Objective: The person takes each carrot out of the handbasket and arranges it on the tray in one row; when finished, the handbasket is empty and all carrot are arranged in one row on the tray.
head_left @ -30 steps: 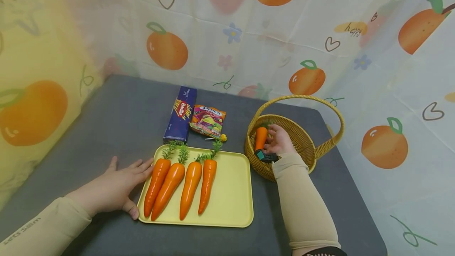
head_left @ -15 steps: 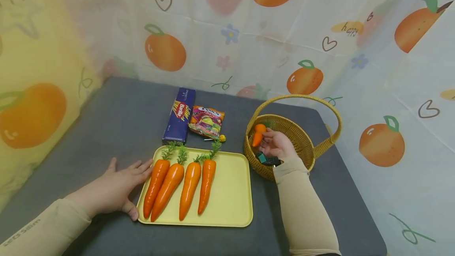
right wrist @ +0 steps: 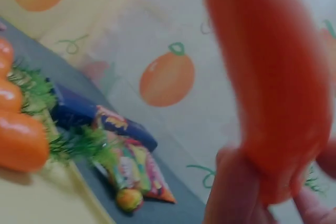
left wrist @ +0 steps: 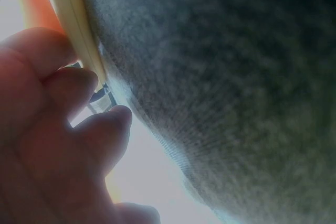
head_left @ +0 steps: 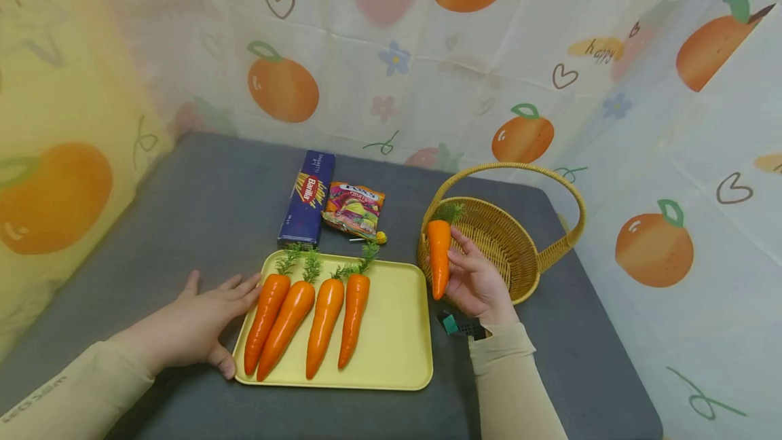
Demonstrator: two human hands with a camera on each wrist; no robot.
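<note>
My right hand [head_left: 479,284] pinches an orange carrot [head_left: 438,260] with a green leafy top, held above the left rim of a wicker basket [head_left: 519,250]. Close up in the right wrist view, the same carrot [right wrist: 273,82] looks blurred, with fingers at its thick end. On the left, my left hand [head_left: 195,321] lies spread, its fingers and thumb touching the left edge of a yellow tray [head_left: 400,331]. Several carrots [head_left: 326,328] lie side by side on the tray, leafy ends away from me. In the left wrist view, fingertips [left wrist: 79,87] meet the tray's rim [left wrist: 73,19].
Behind the tray are a blue spaghetti box [head_left: 307,199], a colourful candy bag [head_left: 354,209] and a yellow lollipop [head_left: 381,237]. The basket's tall arched handle [head_left: 507,166] rises on the right. A fruit-print curtain [head_left: 379,53] surrounds the grey table [head_left: 201,209].
My right hand has lifted the carrot from inside the basket to above its left rim, toward me, turning it on the way. The left hand stays at the tray edge.
</note>
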